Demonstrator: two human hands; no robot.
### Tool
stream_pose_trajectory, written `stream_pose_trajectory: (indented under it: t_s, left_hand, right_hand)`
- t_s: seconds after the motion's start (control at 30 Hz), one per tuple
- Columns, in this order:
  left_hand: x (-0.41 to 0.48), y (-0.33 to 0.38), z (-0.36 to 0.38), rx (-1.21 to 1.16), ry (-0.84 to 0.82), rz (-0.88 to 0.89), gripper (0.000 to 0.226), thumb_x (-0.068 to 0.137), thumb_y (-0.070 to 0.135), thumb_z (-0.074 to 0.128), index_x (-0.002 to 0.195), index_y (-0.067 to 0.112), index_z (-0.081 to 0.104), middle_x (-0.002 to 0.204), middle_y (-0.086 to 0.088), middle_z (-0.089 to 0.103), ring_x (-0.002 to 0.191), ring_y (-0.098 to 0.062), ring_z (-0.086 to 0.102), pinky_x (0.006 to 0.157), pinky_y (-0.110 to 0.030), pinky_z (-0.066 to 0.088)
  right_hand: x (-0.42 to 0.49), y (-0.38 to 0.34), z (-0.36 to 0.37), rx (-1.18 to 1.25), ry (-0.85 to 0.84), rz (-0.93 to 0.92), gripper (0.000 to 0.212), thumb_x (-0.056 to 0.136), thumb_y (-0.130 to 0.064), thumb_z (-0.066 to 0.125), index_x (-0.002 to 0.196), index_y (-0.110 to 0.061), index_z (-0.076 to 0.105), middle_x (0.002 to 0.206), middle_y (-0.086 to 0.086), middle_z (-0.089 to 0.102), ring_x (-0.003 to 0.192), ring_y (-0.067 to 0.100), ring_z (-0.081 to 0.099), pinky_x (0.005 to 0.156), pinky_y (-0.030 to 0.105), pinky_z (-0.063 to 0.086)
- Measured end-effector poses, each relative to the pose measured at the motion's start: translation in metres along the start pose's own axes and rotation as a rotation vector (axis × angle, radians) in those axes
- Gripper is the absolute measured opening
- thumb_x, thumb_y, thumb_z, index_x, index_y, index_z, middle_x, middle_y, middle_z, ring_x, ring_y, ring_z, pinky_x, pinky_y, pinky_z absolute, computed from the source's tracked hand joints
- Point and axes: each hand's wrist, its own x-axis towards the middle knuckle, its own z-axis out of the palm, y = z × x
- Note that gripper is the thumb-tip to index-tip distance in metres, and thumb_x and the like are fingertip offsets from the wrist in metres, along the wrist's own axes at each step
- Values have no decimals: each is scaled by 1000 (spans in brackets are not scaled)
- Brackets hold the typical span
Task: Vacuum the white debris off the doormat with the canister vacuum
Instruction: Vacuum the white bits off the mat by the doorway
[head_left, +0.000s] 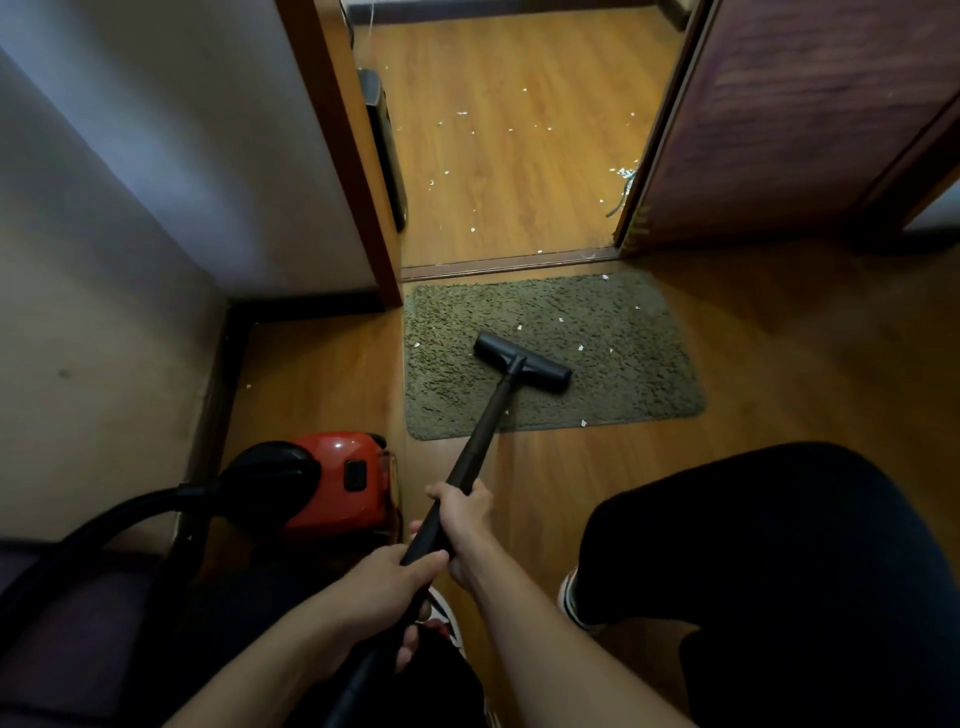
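A shaggy green doormat lies on the wood floor before the doorway, with small white debris scattered over it. The black floor nozzle of the vacuum rests on the mat's middle, at the end of a black wand. My right hand grips the wand higher up. My left hand grips it lower, near the hose end. The red and black canister vacuum sits on the floor to the left, its black hose curving toward me.
Beyond the threshold, more white scraps lie on the wood floor of the far room. A brown door stands open at right, a door frame and wall at left. My dark-trousered knee is at lower right.
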Motion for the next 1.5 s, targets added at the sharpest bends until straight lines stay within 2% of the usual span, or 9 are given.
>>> stream_pose_trajectory:
  t_s: [0.47,0.77,0.87,1.03,1.13,1.23,1.3,1.4,1.5]
  left_hand:
    - [90,133,26,193,-117,23,24,104,37,48,121,20,47,76,-9,53,41,-16,51,41,-26,47]
    - [105,193,41,21,-256,-231,16,101,12,52,116,10,45,83,-14,55,49,-23,57,47,-35,53]
    - [100,184,53,-2,-223,-271,12,101,11,49,103,22,45,91,-16,54,47,-20,54,46,-31,49]
    - [79,134,41,112,-18,-123,45,104,43,45,145,24,42,93,1,62,54,-8,60,50,-20,45]
    - [61,116,21,115,78,-70,47,105,40,44,149,24,40,95,19,55,77,8,53,58,-9,38]
    - [47,104,7,156,60,-47,42,105,36,47,146,27,44,97,11,64,79,-1,61,64,-12,42]
    - [42,105,1,178,53,-89,39,104,35,48,142,27,47,102,-1,70,80,-11,65,66,-19,43]
    - [43,106,-2,190,76,-77,38,105,38,45,141,29,47,102,5,68,83,-6,65,65,-15,43]
    - [52,114,2,202,63,-48,32,105,38,42,136,32,46,85,3,67,66,-7,63,56,-16,44]
  right_hand:
    - [97,-104,-49,137,196,-36,38,95,-15,67,131,-13,52,97,26,69,45,27,67,45,34,55]
    - [93,-161,-70,5,222,56,39,99,-16,63,135,-20,51,82,18,69,46,23,66,45,31,54]
    - [76,-155,-73,-78,240,93,35,98,-20,64,131,-24,51,78,15,70,50,24,69,49,33,57]
    - [57,-114,-52,-173,259,132,46,88,-32,71,129,-35,52,110,7,67,68,32,75,67,47,64]
    - [58,-71,-34,-150,266,177,74,69,-49,76,137,-42,47,123,2,64,92,38,74,83,54,61]
    - [66,-27,-19,-125,275,170,96,53,-63,72,142,-48,41,133,-1,61,116,43,65,98,59,54]
    - [56,-28,-10,-101,264,189,93,53,-63,71,140,-47,42,133,-2,60,116,45,65,98,60,54]
    - [51,-33,-6,-99,267,180,86,57,-62,72,137,-49,44,131,-3,60,114,45,66,96,61,55]
    - [60,-43,-13,-122,270,175,77,61,-60,72,133,-52,46,124,-4,64,108,43,69,91,59,57]
